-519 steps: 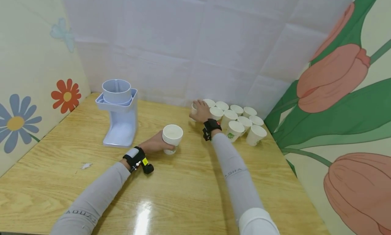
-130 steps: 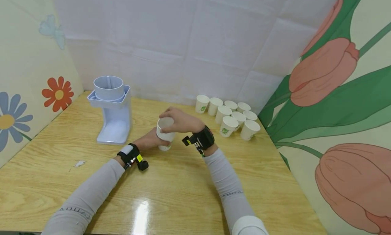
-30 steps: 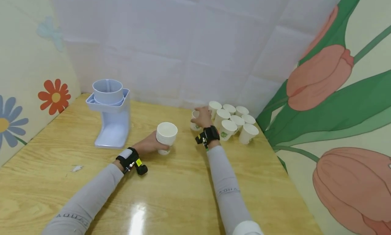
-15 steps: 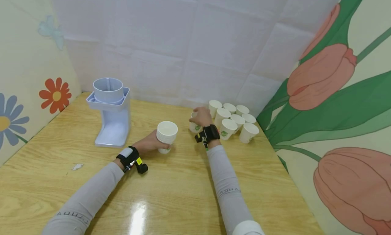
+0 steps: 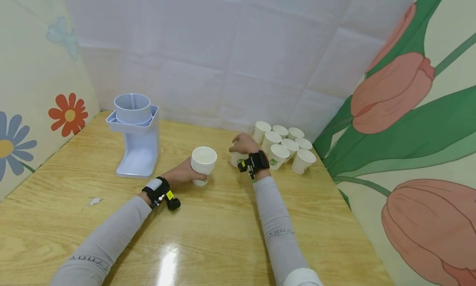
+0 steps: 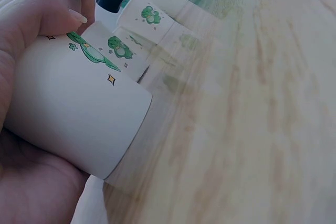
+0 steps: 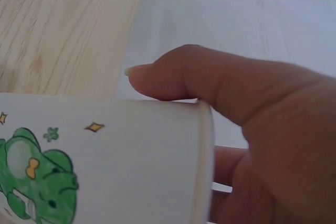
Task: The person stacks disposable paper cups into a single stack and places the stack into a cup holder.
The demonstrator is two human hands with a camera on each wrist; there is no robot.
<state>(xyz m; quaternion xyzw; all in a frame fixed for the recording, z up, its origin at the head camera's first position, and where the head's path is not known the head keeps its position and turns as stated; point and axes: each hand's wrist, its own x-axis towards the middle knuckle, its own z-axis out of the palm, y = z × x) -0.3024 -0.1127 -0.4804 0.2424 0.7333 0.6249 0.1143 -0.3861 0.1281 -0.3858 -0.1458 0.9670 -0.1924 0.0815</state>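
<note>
In the head view my left hand grips a nested stack of white paper cups, their several rims layered at the top. The left wrist view shows fingers and thumb curled round the lowest cup, which has a green cartoon print. To the right, my right hand holds a single paper cup near its rim, just left of the cup group. In the right wrist view the thumb lies along the side of that cup and other fingers are partly hidden behind it.
Several upright paper cups stand close together at the back right, by the white cloth wall. A pale blue plastic stand with a round holder is at the back left. A torn white scrap marks the wooden table.
Since the earliest frame, more rims show in the left hand's stack and the cup group has shrunk. Over the last second my right hand has drawn its cup slightly toward me.
</note>
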